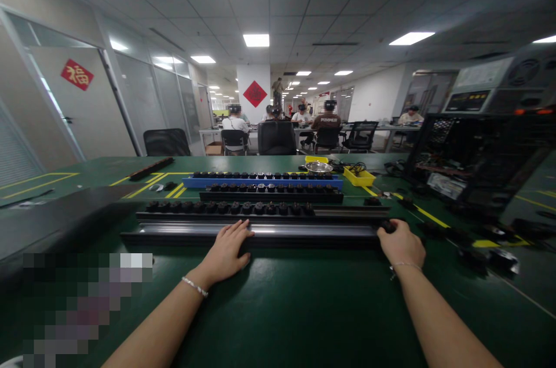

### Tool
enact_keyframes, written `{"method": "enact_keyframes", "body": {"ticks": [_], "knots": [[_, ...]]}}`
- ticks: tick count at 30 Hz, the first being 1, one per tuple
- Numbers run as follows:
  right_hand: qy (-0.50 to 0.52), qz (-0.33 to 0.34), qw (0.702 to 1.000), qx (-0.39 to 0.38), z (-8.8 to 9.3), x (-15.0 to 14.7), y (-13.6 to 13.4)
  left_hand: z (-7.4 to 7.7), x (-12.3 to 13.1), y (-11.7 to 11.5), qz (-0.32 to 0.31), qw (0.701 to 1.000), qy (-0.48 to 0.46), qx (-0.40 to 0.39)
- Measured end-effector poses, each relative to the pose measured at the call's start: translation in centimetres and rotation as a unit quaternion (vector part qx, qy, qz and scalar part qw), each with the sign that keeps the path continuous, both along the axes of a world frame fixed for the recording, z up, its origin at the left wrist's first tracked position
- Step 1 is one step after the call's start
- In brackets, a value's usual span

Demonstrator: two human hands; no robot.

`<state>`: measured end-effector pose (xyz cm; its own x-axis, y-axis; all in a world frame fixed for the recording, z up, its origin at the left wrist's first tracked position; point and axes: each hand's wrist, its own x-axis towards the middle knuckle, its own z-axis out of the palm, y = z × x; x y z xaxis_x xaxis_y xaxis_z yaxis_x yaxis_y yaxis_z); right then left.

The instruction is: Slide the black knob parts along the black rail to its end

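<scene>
Nearest to me on the green table lies a long dark rail (304, 231) with a shiny channel along its length. My left hand (228, 249) rests on the rail's middle left part, fingers stretched out flat. At the rail's right end, my right hand (403, 245) is closed around a small black round part (388, 226), mostly hidden by the fingers. Just behind lies a second rail (347, 212), carrying a row of black round parts (234, 207) along its left and middle.
Farther back are a black rail (278, 196) and a blue rail (264, 182), both lined with black parts. A metal bowl (319, 167) and a yellow tray (359, 177) stand behind them. An open computer case (473, 159) is on the right. People sit at far desks.
</scene>
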<state>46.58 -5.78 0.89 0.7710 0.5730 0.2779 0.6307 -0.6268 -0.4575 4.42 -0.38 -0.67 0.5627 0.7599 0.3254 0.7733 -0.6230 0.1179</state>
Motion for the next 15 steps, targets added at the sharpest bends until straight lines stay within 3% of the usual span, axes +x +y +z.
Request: {"method": "enact_keyframes", "body": {"ticks": [9,15], "knots": [[0.009,-0.008,1.0,-0.005,0.0,0.4,-0.1,0.0,0.0,0.1,0.002,1.0,0.002,-0.003],[-0.022,-0.009,0.999,0.034,-0.9,1.6,0.0,0.0,-0.1,0.0,0.001,1.0,0.003,-0.004]]}}
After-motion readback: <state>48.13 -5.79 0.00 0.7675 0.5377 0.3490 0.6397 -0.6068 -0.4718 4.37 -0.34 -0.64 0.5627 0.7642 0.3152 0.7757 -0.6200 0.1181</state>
